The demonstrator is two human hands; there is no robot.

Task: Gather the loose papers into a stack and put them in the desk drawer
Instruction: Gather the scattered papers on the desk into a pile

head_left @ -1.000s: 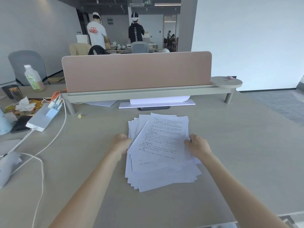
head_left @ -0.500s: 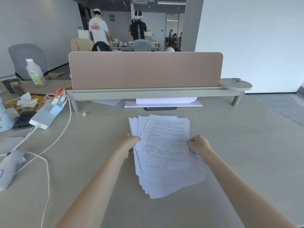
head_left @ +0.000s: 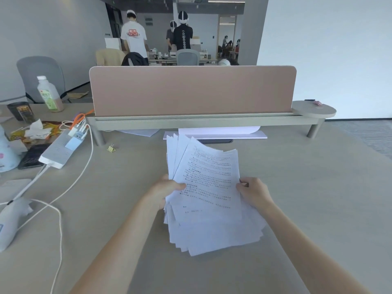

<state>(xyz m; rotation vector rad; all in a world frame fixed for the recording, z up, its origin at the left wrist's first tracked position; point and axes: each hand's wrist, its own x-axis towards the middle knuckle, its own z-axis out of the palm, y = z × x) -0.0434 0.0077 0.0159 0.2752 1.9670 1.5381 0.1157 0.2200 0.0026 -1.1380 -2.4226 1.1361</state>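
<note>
A fanned bunch of white printed papers point(head_left: 209, 181) is held above the beige desk point(head_left: 307, 187), its far end tilted up toward the divider. My left hand point(head_left: 164, 190) grips the bunch's left edge, thumb on top. At the right edge, my right hand point(head_left: 253, 192) pinches the sheets. The sheets are uneven, their lower corners spread out over the desk. No drawer is in view.
A pink divider point(head_left: 192, 90) on a raised shelf point(head_left: 201, 122) stands behind the papers, with more white sheets point(head_left: 218, 132) under it. At the left lie a power strip point(head_left: 61, 149) with white cables point(head_left: 72, 187), a bottle point(head_left: 49, 94) and a small binder clip point(head_left: 111, 148). People stand in the background.
Both hands have closed on the sides of the papers and raised the far end of the pile off the desk; the sheets are drawn closer together.
</note>
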